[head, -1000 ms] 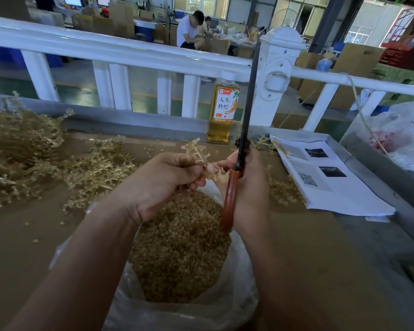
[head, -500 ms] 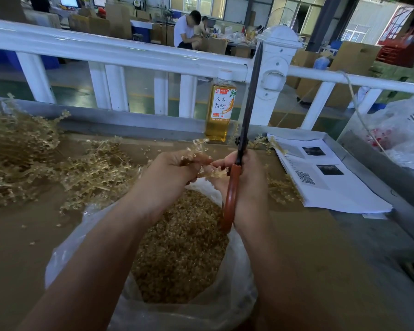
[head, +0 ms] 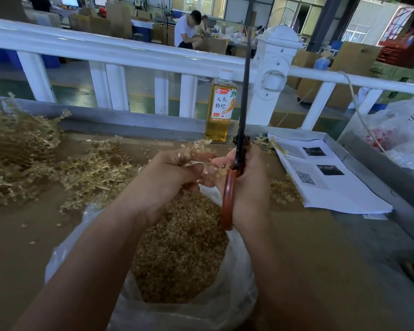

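Scissors (head: 228, 197) more upright now, gripped in right hand (head: 250, 185); left hand (head: 167, 177) around half-hidden sprig (head: 200, 144).

The plastic sprig (head: 201, 142) in the left hand (head: 170, 177) now stands out less above the fingers (head: 196, 167) than one second ago, and the scissors (head: 241, 140) in the right hand (head: 250, 187) point slightly more upright.
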A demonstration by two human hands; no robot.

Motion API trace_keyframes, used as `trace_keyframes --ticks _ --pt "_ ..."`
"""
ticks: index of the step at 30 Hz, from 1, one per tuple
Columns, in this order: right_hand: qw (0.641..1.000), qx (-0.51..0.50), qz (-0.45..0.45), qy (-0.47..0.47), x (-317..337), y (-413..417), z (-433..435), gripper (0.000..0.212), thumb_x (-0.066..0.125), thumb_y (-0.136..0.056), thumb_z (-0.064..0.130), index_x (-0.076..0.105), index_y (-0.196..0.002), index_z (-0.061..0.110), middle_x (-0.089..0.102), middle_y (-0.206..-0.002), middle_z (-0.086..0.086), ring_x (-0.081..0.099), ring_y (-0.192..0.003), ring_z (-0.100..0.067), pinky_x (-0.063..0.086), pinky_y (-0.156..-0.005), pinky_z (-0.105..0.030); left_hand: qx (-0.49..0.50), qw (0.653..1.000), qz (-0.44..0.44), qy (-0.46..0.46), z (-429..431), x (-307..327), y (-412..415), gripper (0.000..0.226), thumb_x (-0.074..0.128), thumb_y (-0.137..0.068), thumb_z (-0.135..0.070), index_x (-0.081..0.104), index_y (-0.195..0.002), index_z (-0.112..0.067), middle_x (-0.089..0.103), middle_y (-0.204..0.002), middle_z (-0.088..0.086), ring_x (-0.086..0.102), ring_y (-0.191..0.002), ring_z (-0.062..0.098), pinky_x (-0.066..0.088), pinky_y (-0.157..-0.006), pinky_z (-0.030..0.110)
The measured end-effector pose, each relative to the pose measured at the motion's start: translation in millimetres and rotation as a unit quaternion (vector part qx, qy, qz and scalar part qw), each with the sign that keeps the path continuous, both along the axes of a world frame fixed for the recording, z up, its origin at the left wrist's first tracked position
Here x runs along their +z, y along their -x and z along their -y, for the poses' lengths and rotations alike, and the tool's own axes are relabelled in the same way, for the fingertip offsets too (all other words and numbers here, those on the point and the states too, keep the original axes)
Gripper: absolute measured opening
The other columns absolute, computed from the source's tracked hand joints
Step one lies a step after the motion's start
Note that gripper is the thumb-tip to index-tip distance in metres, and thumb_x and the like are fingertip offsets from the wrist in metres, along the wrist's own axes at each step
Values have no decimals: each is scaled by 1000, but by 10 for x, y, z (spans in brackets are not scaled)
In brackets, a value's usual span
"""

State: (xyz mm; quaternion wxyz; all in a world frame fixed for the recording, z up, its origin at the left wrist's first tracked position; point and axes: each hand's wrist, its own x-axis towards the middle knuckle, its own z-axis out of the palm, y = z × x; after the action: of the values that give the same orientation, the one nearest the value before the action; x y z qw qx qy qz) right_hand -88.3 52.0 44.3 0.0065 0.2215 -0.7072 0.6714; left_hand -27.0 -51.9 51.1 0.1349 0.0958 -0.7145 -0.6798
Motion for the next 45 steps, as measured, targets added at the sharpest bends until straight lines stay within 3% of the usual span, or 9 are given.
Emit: trace_keyframes --ticks 4,7,15,20,25,29,35,38,45 --pt "999 19 -46 3 -28 46 -28 47 61 -77 -15 41 -74 28 58 -88 -11 58 -71 -6 48 -60 -13 -30 998 5 -57 -7 22 -8 26 67 -65 -22 67 -90 -15 58 -49 -5 46 -41 1 33 -38 11" --pt "999 52 -8 13 -18 50 -23 45 61 -72 -20 43 -73 22 62 -58 15 60 -63 -2 54 -67 -26 -53 996 11 -70 44 35 -24 16 71 -55 -18 69 -70 -13 56 -49 -5 43 -40 3 32 -38 12" --pt "989 118 63 57 -86 18 -23 36 62 -75 -16 43 -75 15 62 -54 11 60 -58 5 49 -58 -11 -30 999 38 11 163 -11 -33 38 54 -65 20 62 -47 -12 54 -47 1 49 -41 8 38 -40 13" --pt "991 103 62 66 -83 29 -18 35 65 -76 -11 43 -74 16 61 -63 6 60 -60 -1 50 -64 -20 -62 997 47 -26 143 -58 -10 8 66 -74 1 65 -76 -7 66 -70 5 64 -65 12 51 -53 20" --pt "990 103 63 66 -47 48 -23 38 66 -73 -14 42 -74 15 61 -50 10 59 -55 3 47 -62 -18 -96 990 32 -94 132 -15 -26 23 65 -64 -36 73 -66 -14 54 -59 -4 52 -55 6 51 -53 19" --pt "993 77 62 59 -29 57 -39 38 64 -75 -14 42 -73 16 58 -65 4 57 -53 5 47 -63 -19 -51 991 13 -120 92 2 -1 22 60 -71 -14 66 -50 -14 55 -52 -2 53 -54 12 49 -49 17" --pt "994 46 79 59 -53 42 -27 31 67 -77 -7 44 -72 13 57 -63 2 56 -48 0 45 -46 -15 45 999 -22 19 12 -41 52 18 51 -91 -2 63 -78 3 58 -67 6 56 -58 10 53 -57 16" --pt "992 42 93 69 -31 45 -59 25 67 -82 5 46 -73 14 57 -71 -4 57 -52 -11 45 -44 -16 62 997 -41 38 9 -19 41 24 51 -91 -2 61 -70 -4 57 -62 1 55 -54 7 49 -53 13" --pt "994 89 62 -9 -5 30 -79 25 70 -80 10 46 -74 17 65 -60 3 67 -60 -21 55 -61 -39 105 988 -104 45 -58 5 54 27 50 -91 0 56 -66 -10 58 -62 4 59 -61 13 51 -59 20"
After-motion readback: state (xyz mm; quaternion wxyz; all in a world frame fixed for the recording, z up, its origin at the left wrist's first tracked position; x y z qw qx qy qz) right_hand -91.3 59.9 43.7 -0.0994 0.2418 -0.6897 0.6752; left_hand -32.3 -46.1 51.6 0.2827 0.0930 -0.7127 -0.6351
